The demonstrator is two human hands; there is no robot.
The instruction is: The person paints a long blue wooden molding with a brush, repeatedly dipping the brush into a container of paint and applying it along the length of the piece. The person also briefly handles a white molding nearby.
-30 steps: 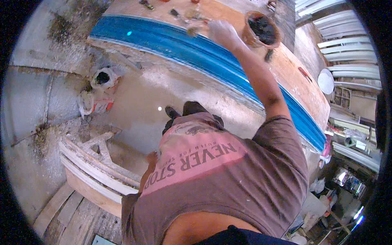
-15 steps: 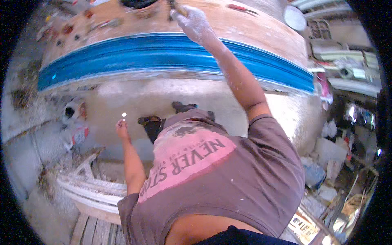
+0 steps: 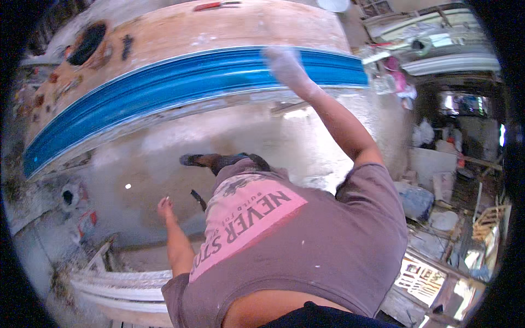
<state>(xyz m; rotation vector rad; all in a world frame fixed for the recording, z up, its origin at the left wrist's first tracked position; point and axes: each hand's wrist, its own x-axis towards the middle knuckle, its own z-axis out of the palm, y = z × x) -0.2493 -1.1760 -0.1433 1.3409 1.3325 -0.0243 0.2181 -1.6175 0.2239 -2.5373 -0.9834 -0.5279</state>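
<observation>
A long blue moulded panel (image 3: 180,87) with ridges along its length lies across the near side of a work table. Over its right part is my right hand (image 3: 287,68), dusted white and smeared by motion. Its fingers are too blurred to show whether they grip anything, and a faint streak rises above them. My left hand (image 3: 165,208) hangs low at my side, above the floor and away from the panel. Its fingers are small and indistinct, and nothing plain shows in them.
On the wooden table top (image 3: 229,30) lie a black round bowl (image 3: 90,42), a small dark tool (image 3: 127,47) and a red-handled tool (image 3: 210,6). A white round lid (image 3: 333,4) sits beyond. White mouldings (image 3: 454,63) are stacked at right, others (image 3: 120,290) behind me at left.
My view has turned right, so the table things appear further left. My right hand, earlier holding a wooden-handled tool beyond the panel, is now over the panel. My left hand still hangs low.
</observation>
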